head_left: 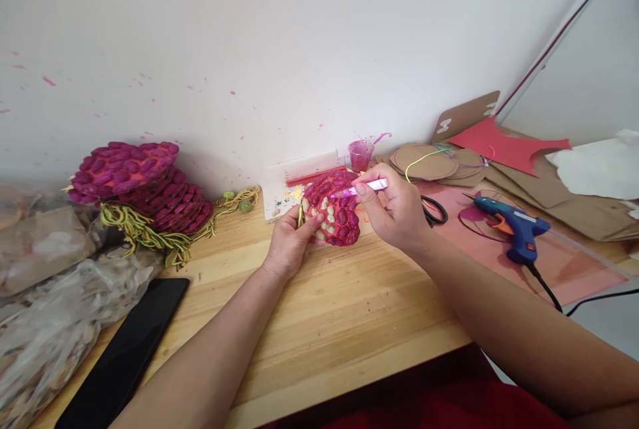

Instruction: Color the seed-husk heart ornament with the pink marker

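My left hand [292,239] grips the left edge of a round disc [344,219] covered with peanuts, its thumb lying on the face. Most of the peanuts are painted magenta; several toward the left side are still pale tan. In my right hand [397,209] is a white marker [372,185], held like a pen, with its pink tip at the disc's surface near the bare peanuts. A strand of yellow-green yarn shows by the left fingers. Behind the disc stands a clear cup [360,155] stained magenta.
At left rises a stack of magenta peanut discs [144,183] with yellow yarn [144,233]. Nearer lie plastic bags [54,322] and a black phone [124,356]. A blue glue gun [522,226], scissors [434,211] and cardboard circles [424,161] lie at right.
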### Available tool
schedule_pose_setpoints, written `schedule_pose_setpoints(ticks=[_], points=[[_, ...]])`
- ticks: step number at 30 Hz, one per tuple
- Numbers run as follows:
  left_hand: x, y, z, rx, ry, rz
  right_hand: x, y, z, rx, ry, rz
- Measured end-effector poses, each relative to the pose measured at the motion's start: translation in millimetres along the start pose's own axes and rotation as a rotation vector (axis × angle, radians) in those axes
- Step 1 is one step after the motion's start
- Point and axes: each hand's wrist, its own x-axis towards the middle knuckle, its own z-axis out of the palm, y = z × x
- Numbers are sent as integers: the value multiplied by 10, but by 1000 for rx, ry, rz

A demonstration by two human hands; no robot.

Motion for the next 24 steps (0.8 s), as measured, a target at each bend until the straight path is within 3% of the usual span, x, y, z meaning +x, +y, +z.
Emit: schedule_pose_setpoints(ticks=[14, 24], points=[[9, 4, -5, 10, 22, 10, -14, 10, 30, -26, -25, -37], [39, -8, -23, 3, 32, 22, -86, 17, 150, -91, -85, -192]])
